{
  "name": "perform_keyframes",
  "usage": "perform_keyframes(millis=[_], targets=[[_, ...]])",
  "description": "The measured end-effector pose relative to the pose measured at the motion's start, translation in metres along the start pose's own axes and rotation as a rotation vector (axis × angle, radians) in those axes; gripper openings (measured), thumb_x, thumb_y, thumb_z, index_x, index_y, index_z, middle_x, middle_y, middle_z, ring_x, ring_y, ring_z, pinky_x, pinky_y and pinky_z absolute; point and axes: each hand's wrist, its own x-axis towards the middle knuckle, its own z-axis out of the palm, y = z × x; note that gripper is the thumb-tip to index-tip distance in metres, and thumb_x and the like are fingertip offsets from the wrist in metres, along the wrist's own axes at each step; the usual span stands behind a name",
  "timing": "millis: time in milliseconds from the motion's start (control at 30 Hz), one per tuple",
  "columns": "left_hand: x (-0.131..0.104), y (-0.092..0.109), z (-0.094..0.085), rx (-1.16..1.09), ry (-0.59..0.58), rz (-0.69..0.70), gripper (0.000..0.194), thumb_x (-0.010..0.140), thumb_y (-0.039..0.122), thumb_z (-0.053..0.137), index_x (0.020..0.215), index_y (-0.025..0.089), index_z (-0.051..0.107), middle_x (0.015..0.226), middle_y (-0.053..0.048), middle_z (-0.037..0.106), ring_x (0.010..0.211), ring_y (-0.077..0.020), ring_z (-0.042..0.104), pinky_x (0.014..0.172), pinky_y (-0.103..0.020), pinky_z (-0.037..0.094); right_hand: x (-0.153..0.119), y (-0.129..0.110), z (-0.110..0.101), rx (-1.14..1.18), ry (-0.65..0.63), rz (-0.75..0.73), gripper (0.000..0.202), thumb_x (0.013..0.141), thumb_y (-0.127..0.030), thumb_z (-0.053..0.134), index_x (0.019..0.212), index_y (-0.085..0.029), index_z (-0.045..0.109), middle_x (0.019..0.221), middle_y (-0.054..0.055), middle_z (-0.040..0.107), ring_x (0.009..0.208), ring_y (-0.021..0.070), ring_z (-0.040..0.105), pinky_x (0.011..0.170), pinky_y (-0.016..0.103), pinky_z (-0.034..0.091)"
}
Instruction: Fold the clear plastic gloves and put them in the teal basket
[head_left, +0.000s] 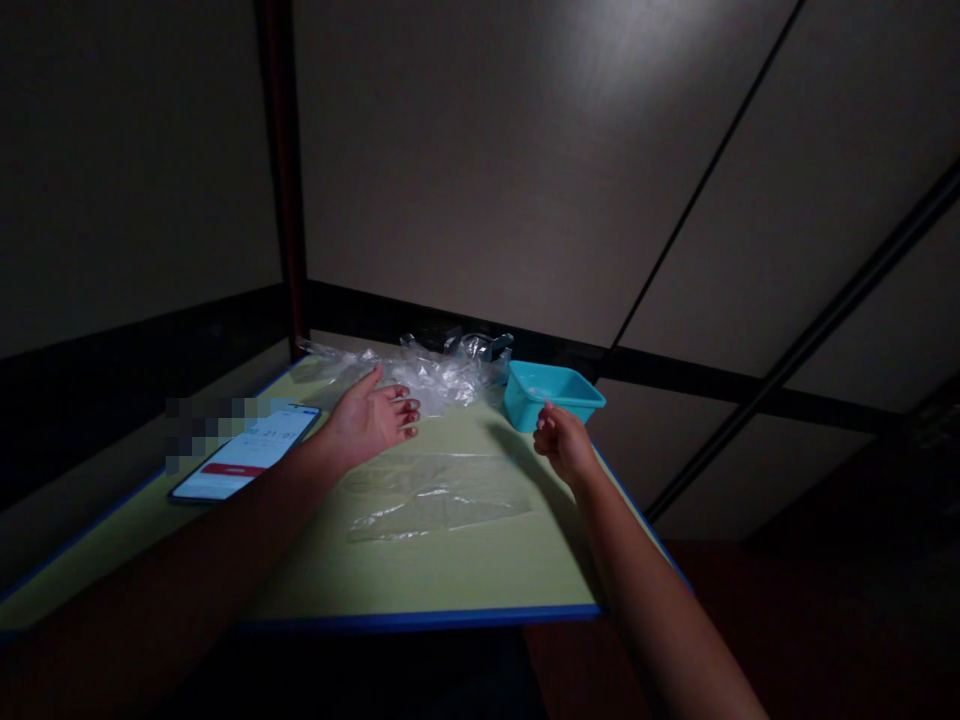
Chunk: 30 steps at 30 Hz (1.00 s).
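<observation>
My left hand (373, 415) is held over the table with its fingers apart and nothing in it. Just beyond it lies a heap of crumpled clear plastic bags (450, 375). My right hand (561, 440) is in front of a turquoise plastic basket (525, 407), its fingers curled together; whatever they may pinch is too small or hidden to make out. Between my forearms a flat clear plastic bag (442, 500) is spread on the table.
The yellow-green table (420, 590) has a blue edge. A phone with a lit screen (244, 455) lies at its left, beside my left forearm. Panelled walls (480, 160) stand close behind and to the left.
</observation>
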Motion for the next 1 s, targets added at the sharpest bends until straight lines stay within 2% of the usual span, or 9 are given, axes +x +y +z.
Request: perform_keyframes(millis=[100, 233, 333, 433, 533, 667, 800, 900, 1000], targets=[[-0.001, -0.002, -0.002, -0.002, -0.111, -0.051, 0.039, 0.086, 0.050, 0.033, 0.070, 0.017, 0.047, 0.068, -0.006, 0.053, 0.058, -0.0182, 0.053, 0.049, -0.030, 0.044, -0.001, -0.005, -0.003, 0.109, -0.041, 0.064, 0.042, 0.072, -0.053, 0.057, 0.056, -0.021, 0.035, 0.044, -0.010, 0.018, 0.037, 0.0059, 0.015, 0.037, 0.020, 0.017], [0.001, -0.003, -0.005, -0.016, -0.183, -0.070, 0.035, 0.085, 0.044, 0.041, 0.061, 0.019, 0.040, 0.056, 0.001, 0.041, 0.044, -0.0122, 0.041, 0.041, -0.025, 0.037, 0.000, -0.007, -0.007, 0.171, -0.052, 0.043, 0.046, 0.076, -0.051, 0.053, 0.054, -0.021, 0.025, 0.046, -0.008, 0.017, 0.038, 0.0071, 0.013, 0.036, 0.020, 0.017], [0.003, -0.003, -0.007, -0.026, -0.173, -0.051, 0.036, 0.085, 0.039, 0.044, 0.055, 0.020, 0.035, 0.050, 0.004, 0.034, 0.038, -0.0095, 0.033, 0.037, -0.023, 0.031, 0.001, -0.006, -0.009, 0.190, -0.056, 0.031, 0.046, 0.076, -0.049, 0.052, 0.054, -0.021, 0.023, 0.044, -0.009, 0.016, 0.037, 0.0073, 0.011, 0.035, 0.021, 0.017], [0.005, -0.002, -0.008, -0.049, -0.107, 0.023, 0.041, 0.087, 0.031, 0.042, 0.050, 0.019, 0.029, 0.042, 0.005, 0.026, 0.033, -0.0078, 0.026, 0.033, -0.021, 0.023, 0.001, -0.005, -0.011, 0.201, -0.040, 0.021, 0.042, 0.076, -0.049, 0.053, 0.054, -0.022, 0.028, 0.042, -0.009, 0.015, 0.035, 0.0069, 0.011, 0.035, 0.021, 0.017], [0.004, 0.000, -0.010, -0.079, -0.044, 0.086, 0.046, 0.089, 0.035, 0.037, 0.047, 0.020, 0.025, 0.037, 0.006, 0.021, 0.030, -0.0080, 0.022, 0.031, -0.021, 0.019, 0.001, -0.006, -0.013, 0.237, -0.029, 0.007, 0.038, 0.076, -0.047, 0.052, 0.055, -0.022, 0.033, 0.041, -0.010, 0.013, 0.034, 0.0067, 0.009, 0.035, 0.021, 0.018], [-0.002, 0.003, -0.008, -0.134, -0.112, 0.121, 0.047, 0.086, 0.046, 0.036, 0.048, 0.022, 0.025, 0.037, 0.005, 0.023, 0.031, -0.0086, 0.024, 0.032, -0.023, 0.022, -0.001, -0.008, -0.015, 0.315, -0.029, -0.007, 0.031, 0.077, -0.045, 0.051, 0.059, -0.022, 0.041, 0.043, -0.010, 0.015, 0.036, 0.0072, 0.010, 0.035, 0.020, 0.018], [-0.006, 0.001, -0.005, -0.129, -0.200, 0.135, 0.041, 0.083, 0.048, 0.042, 0.053, 0.020, 0.034, 0.045, 0.004, 0.033, 0.035, -0.0084, 0.030, 0.037, -0.023, 0.029, -0.001, -0.007, -0.015, 0.333, -0.063, -0.020, 0.029, 0.078, -0.044, 0.051, 0.062, -0.021, 0.043, 0.046, -0.009, 0.017, 0.038, 0.0076, 0.013, 0.036, 0.020, 0.018], [-0.005, 0.000, -0.005, -0.124, -0.173, 0.122, 0.039, 0.082, 0.047, 0.044, 0.054, 0.020, 0.036, 0.048, 0.003, 0.035, 0.037, -0.0089, 0.032, 0.036, -0.024, 0.029, -0.001, -0.006, -0.014, 0.332, -0.086, -0.006, 0.030, 0.078, -0.041, 0.051, 0.059, -0.021, 0.039, 0.047, -0.008, 0.018, 0.039, 0.0077, 0.012, 0.036, 0.020, 0.018], [0.000, 0.000, -0.007, -0.134, -0.087, 0.149, 0.044, 0.087, 0.039, 0.040, 0.049, 0.020, 0.029, 0.041, 0.005, 0.027, 0.033, -0.0087, 0.028, 0.033, -0.023, 0.022, -0.001, -0.006, -0.013, 0.345, -0.094, -0.001, 0.035, 0.079, -0.040, 0.050, 0.055, -0.021, 0.033, 0.047, -0.008, 0.018, 0.039, 0.0079, 0.011, 0.036, 0.020, 0.018]])
